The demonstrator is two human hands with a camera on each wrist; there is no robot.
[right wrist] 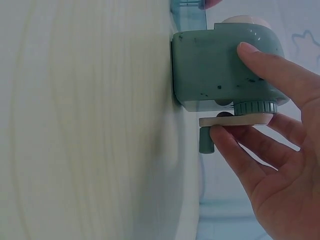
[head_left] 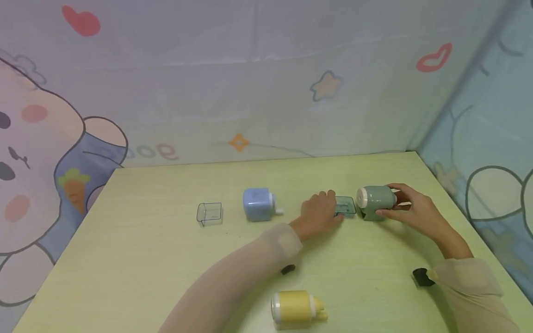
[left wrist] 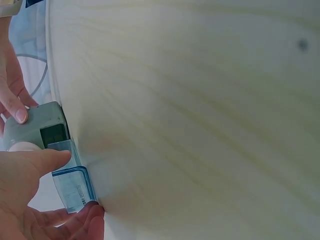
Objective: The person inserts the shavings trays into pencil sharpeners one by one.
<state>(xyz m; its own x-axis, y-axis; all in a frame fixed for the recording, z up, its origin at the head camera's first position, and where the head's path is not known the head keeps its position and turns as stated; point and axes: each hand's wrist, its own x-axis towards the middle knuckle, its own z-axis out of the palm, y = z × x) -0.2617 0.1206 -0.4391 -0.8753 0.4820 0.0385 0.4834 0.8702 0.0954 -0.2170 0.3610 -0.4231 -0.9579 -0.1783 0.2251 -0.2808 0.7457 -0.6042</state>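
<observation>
A green crank pencil sharpener (head_left: 380, 196) sits at the right of the table. My right hand (head_left: 420, 215) grips it from the right: in the right wrist view the thumb lies on its body (right wrist: 210, 65) and the fingers are at the crank (right wrist: 235, 120). Just left of it, my left hand (head_left: 318, 212) pinches a clear teal shavings drawer (head_left: 345, 206) between thumb and fingers. In the left wrist view the drawer (left wrist: 75, 190) lines up with the dark opening (left wrist: 53, 134) in the sharpener, its near end overlapping that opening's edge.
A blue crank sharpener (head_left: 257, 204) stands left of my left hand, and a clear drawer (head_left: 209, 212) lies farther left. Near the front edge lies a yellow sharpener (head_left: 293, 307), beside my left sleeve (head_left: 233, 273). A printed cloth (head_left: 266, 92) hangs behind the table.
</observation>
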